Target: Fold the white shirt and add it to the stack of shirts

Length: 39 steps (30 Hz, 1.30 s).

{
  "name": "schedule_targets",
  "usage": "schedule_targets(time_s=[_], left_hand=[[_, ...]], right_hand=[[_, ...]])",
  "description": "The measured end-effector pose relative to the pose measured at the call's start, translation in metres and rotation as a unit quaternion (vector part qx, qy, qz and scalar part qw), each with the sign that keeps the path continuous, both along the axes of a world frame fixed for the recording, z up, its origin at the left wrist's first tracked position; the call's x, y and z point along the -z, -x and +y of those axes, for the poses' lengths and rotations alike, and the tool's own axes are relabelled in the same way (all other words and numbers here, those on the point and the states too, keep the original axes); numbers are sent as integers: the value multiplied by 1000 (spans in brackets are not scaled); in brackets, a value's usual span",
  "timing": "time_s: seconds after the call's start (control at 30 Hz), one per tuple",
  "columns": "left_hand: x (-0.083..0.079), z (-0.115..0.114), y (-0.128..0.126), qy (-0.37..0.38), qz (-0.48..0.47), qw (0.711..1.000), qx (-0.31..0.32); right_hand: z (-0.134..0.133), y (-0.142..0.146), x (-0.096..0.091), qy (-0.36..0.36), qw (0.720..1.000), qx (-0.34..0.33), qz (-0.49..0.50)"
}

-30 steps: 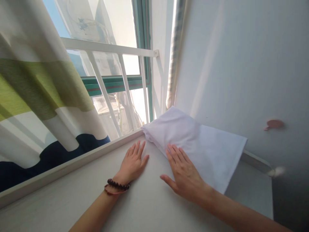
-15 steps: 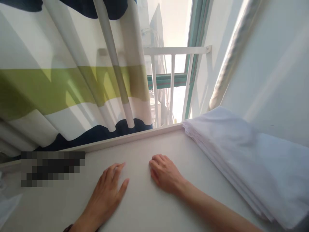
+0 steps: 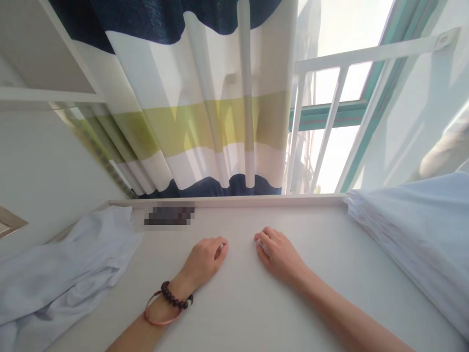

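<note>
My left hand [image 3: 205, 259] rests on the white tabletop [image 3: 234, 303], its fingers curled in and the thumb close to the index finger. It holds nothing that I can see. A dark beaded bracelet [image 3: 172, 297] and a thin reddish band [image 3: 163, 322] circle that wrist. To its right, my right hand [image 3: 280, 254] lies on the same surface with loosely curled fingers, also with nothing visible in it. Crumpled white cloth [image 3: 73, 264] lies to the left, and a stack of folded white cloth [image 3: 414, 230] to the right. Neither hand touches the cloth.
A blurred-out dark object [image 3: 169, 214] lies near the back edge. Beyond the raised back rim [image 3: 234, 201] hangs a striped curtain [image 3: 220, 122]. A white railing [image 3: 366, 56] stands before a green-framed window [image 3: 344, 112]. White walls close in both sides.
The view has swung left, bringing the crumpled cloth into sight. My left hand has gone from spread fingers to curled ones. The right hand stays loosely curled on the tabletop.
</note>
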<state>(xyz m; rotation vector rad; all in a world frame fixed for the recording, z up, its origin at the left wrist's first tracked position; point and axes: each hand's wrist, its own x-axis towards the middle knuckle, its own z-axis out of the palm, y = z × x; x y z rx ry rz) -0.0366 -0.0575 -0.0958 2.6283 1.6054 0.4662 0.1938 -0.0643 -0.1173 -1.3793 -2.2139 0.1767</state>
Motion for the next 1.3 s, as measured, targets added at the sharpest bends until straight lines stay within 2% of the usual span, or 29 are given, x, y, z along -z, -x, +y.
schedule_targets(time_s=[0.33, 0.47, 0.57, 0.67, 0.77, 0.83, 0.93, 1.2, 1.3], left_hand=[[4, -5, 2, -5, -20, 1000, 18], [-1, -5, 15, -61, 56, 996, -33], [-10, -7, 59, -143, 149, 968, -145], [-15, -18, 124, -195, 220, 911, -290], [-11, -33, 176, -146, 229, 876, -399], [-6, -40, 192, -72, 203, 867, -449], [-4, -43, 192, -17, 187, 865, -466], [-19, -40, 166, 38, 179, 871, -457], [-23, -44, 152, 62, 157, 881, -442]], right_hand=[[5, 3, 5, 9, 1000, -18, 7], [4, 2, 4, 5, 1000, -17, 2], [3, 2, 5, -5, 1000, -16, -5], [3, 3, 8, -15, 1000, -22, -11], [3, 3, 10, -20, 999, -21, -16], [3, 3, 11, -20, 999, -19, -19], [2, 2, 13, -22, 999, -20, -21], [1, 1, 18, -41, 999, -24, -7], [1, 1, 17, -36, 999, -26, 0]])
